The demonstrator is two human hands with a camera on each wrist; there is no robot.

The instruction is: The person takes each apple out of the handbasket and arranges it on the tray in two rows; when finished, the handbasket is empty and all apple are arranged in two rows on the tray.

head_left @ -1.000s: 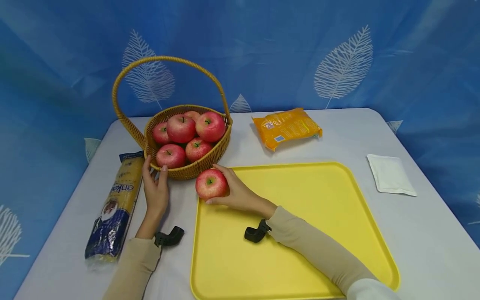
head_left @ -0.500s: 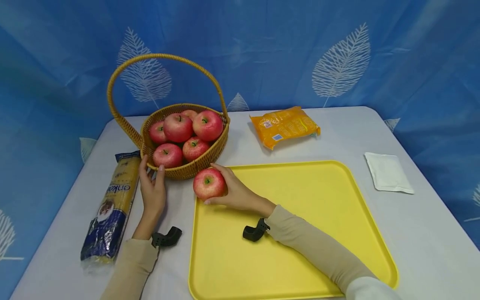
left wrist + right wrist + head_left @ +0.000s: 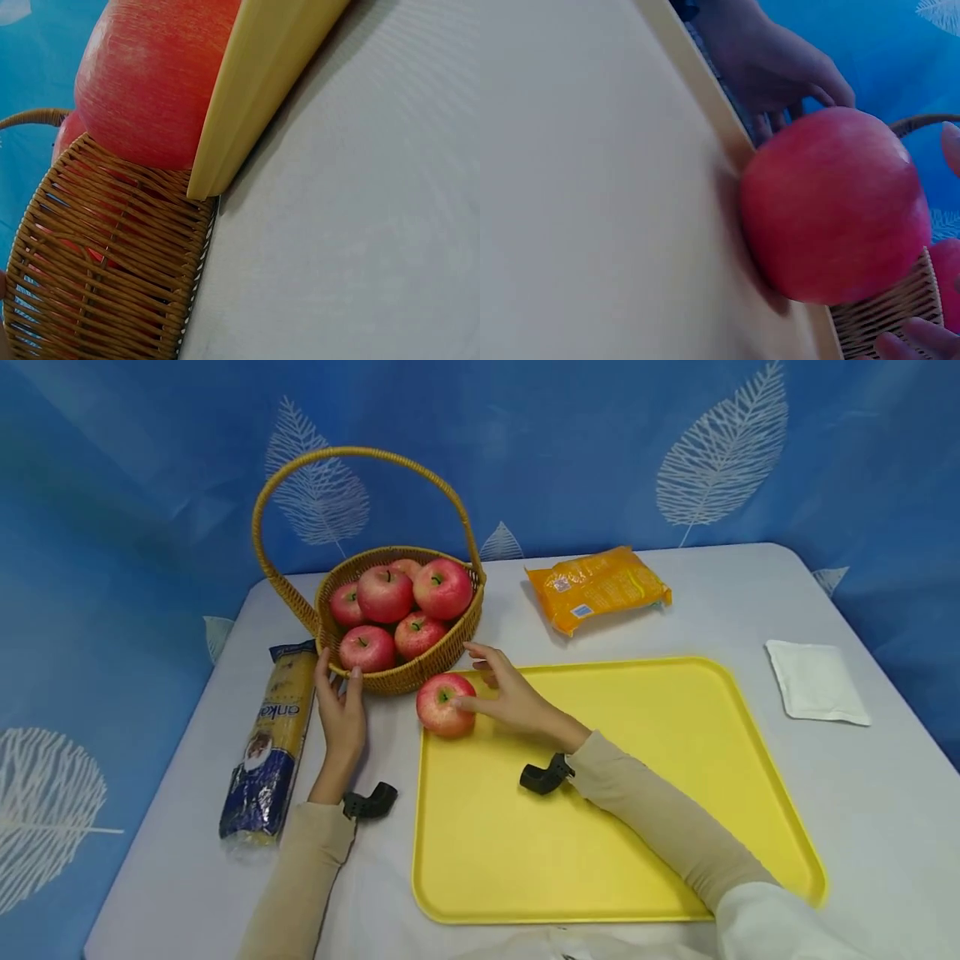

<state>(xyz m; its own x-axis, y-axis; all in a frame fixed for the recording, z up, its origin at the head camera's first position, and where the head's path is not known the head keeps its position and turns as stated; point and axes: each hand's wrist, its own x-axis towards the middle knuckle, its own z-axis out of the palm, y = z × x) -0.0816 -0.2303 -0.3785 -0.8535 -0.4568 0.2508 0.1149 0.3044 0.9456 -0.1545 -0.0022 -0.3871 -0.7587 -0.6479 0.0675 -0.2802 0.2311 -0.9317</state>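
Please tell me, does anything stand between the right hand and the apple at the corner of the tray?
No, nothing visible does: the side of the apple facing the right hand looks unobstructed in both the head and right wrist views.

Rough woven wicker on basket (image 3: 420,676) at 10 o'clock in head view. Smooth, low-sheen plastic look on yellow tray (image 3: 510,843) at 4. Smooth, slightly shiny skin on loose apple (image 3: 441,714) at tray's 10 o'clock, same on basketed apples (image 3: 385,594). Glossy crinkled film on orange packet (image 3: 600,589) at 2 and blue-gold packet (image 3: 268,747) at 8. Matt white pouch (image 3: 817,682) at 3, paper or cloth, can't tell. Matt cloth over table (image 3: 187,827). Faintly shiny backdrop cloth (image 3: 562,452) at 12. Matt fabric sleeves (image 3: 300,877).
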